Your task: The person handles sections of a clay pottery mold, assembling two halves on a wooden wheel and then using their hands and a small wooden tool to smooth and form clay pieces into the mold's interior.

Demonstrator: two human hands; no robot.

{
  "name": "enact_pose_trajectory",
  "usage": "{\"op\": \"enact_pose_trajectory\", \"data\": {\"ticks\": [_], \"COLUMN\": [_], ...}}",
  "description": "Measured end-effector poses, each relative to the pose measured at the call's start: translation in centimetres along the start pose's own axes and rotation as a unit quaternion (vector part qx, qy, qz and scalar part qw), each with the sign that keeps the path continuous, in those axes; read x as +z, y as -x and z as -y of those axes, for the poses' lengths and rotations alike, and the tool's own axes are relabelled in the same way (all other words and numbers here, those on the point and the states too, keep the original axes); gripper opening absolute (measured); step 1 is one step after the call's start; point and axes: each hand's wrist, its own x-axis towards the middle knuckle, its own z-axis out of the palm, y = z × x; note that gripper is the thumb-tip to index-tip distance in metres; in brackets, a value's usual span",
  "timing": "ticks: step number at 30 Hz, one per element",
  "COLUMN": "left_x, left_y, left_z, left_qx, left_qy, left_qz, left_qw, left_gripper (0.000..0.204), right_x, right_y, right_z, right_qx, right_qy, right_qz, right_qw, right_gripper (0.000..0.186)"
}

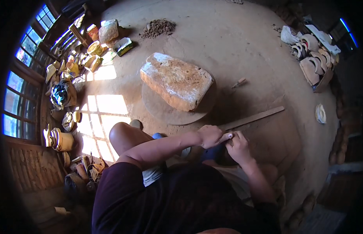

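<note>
My left hand (212, 136) is closed, with its thumb reaching toward the other hand. Fingers bent, my right hand (239, 148) meets it at the fingertips; whatever lies between them is too small or hidden to name. A long flat wooden strip (254, 118) runs off to the right from behind my left hand, and I cannot tell whether that hand touches it. Ahead of my knees, a rough, whitish-brown stone-like block (175, 80) rests on a round flat disc (158, 111). Right of the block lies a small tool with a wooden handle (239, 82).
A heap of dark crumbly earth (158, 28) is on the floor beyond the block. Pots, buckets (64, 141) and tools crowd the left wall under the windows. Curved pale pieces (312, 58) are piled at far right, with a pale ring-shaped piece (321, 114) nearer.
</note>
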Motion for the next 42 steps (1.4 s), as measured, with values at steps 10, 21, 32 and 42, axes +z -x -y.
{"op": "enact_pose_trajectory", "data": {"ticks": [10,21,32,42], "left_x": [1.3,-3.2,0.2,-4.3], "left_y": [-2.0,-1.2,-0.7,0.9], "left_z": [1.5,-4.1,-9.9,-1.7], "left_qx": [0.076,0.234,0.285,0.125], "left_qy": [0.081,0.036,0.057,0.16], "left_qz": [-0.051,-0.267,-0.251,-0.225], "left_qw": [0.993,0.934,0.923,0.953], "left_gripper": [0.055,0.03,0.068,0.049], "right_x": [-0.5,-2.0,-10.7,-16.7], "right_y": [0.0,3.0,15.7,51.6], "right_z": [0.5,-0.1,-3.8,-12.4], "right_qx": [0.06,0.305,0.414,0.781], "right_qy": [-0.117,-0.78,-0.552,0.113], "right_qz": [-0.045,-0.119,-0.324,-0.425], "right_qw": [0.99,0.534,0.647,0.444], "right_gripper": [0.031,0.026,0.035,0.055]}}
